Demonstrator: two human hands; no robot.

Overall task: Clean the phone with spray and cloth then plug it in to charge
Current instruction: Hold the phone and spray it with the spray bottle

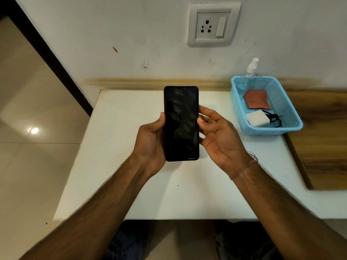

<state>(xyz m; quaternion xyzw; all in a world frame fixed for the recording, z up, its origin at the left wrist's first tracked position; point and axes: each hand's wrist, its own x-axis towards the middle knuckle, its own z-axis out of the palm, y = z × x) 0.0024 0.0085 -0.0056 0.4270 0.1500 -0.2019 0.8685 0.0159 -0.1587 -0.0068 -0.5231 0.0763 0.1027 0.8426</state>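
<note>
A black phone (181,122) with a dark, smudged screen is held upright above the white table (131,194). My left hand (150,145) grips its left edge and back. My right hand (217,137) pinches its right edge with the thumb in front and fingers behind. A blue plastic basket (285,107) at the right holds a clear spray bottle (247,76) with a white nozzle, a reddish-brown cloth (257,100) and a white charger (257,119) with a black cable (275,119).
A white wall socket (213,25) with a switch sits on the wall above the table. A wooden surface (323,137) lies to the right of the basket. Tiled floor (33,128) stretches on the left, beside a dark door frame.
</note>
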